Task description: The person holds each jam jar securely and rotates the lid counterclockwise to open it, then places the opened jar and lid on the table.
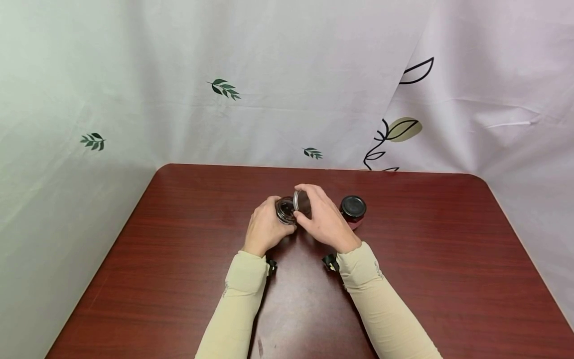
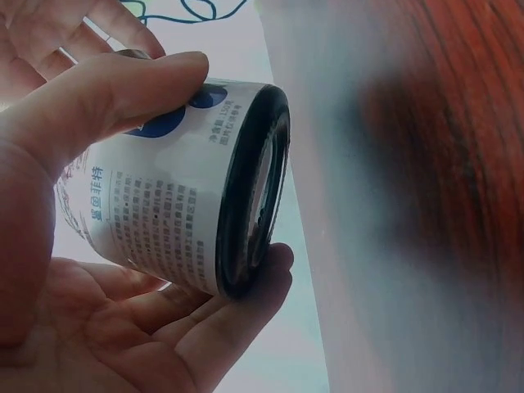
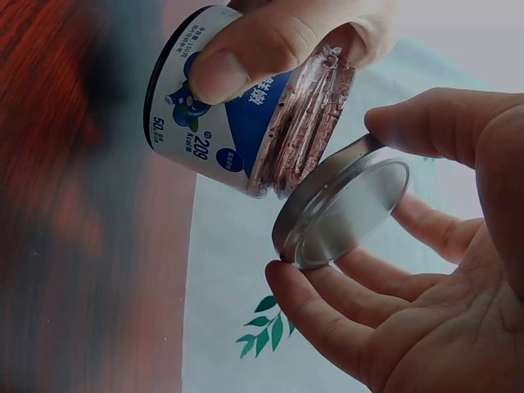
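While left hand (image 1: 266, 227) grips one jar (image 2: 168, 196), right (image 1: 326, 219) one lid (image 3: 352, 211).

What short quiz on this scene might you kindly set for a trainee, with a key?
1. True or false: the left hand grips the open jar.
2. What does the right hand hold? A: the open jar; B: the lid; C: nothing.
3. In the head view, what colour is the top of the other jar?

Key: 1. True. 2. B. 3. Black.
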### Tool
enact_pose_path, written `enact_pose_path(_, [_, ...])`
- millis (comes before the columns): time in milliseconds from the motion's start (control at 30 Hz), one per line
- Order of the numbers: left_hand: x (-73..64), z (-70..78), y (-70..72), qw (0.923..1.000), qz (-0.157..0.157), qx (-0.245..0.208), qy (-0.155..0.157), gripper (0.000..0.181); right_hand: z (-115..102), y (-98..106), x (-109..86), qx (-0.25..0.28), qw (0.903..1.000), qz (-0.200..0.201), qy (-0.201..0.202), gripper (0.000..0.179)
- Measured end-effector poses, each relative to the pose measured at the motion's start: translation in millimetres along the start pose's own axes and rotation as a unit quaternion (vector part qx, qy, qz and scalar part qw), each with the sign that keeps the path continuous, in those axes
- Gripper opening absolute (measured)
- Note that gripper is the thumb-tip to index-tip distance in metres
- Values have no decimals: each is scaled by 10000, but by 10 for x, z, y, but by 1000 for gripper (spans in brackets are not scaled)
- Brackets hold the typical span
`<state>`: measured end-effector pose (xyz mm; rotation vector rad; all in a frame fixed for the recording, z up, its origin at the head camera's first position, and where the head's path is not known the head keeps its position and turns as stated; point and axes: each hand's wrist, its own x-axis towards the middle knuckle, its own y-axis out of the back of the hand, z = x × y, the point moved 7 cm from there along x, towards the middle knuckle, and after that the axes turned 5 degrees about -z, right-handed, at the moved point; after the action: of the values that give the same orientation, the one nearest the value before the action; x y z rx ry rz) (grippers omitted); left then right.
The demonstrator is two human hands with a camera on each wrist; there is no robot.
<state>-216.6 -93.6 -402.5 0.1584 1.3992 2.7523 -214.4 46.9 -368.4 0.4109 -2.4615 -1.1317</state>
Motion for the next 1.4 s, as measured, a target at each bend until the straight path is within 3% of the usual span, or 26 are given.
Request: enact_pose_path(1400, [4,-43,73,9999,93,-137,20,71,53,-60,-34,256,9996,-100,-48,59])
